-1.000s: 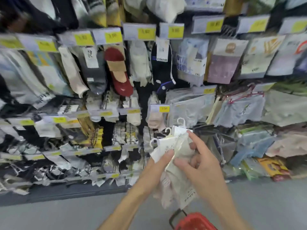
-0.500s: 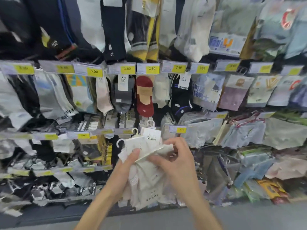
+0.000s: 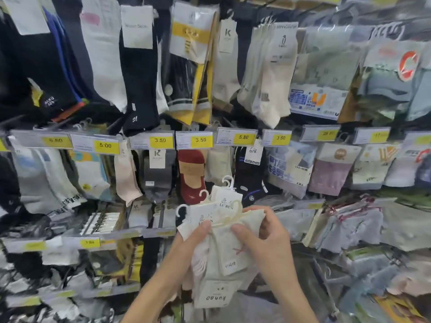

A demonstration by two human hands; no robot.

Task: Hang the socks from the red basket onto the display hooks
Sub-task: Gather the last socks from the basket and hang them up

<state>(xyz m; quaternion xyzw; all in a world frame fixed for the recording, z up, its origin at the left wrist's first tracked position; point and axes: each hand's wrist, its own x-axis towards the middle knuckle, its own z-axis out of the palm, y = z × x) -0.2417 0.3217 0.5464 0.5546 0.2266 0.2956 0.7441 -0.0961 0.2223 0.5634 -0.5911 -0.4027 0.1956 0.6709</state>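
Before the display rack (image 3: pixel 161 216), just below a 3.50 price tag (image 3: pixel 201 140): one bundle of white socks (image 3: pixel 220 249) on white hangers (image 3: pixel 182 209), hooks upward. Left hand (image 3: pixel 185 250) grip clamped on the bundle's left side; right hand (image 3: pixel 270 240) grip clamped on the front pair's top.

One wide head-worn view.
Faces forward, close to the wall rack of packaged socks (image 3: pixel 137 142) beyond the right hand (image 3: pixel 268 238).

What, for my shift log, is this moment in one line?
left hand: holds sock bundle | right hand: pinches front pair | bundle not hung
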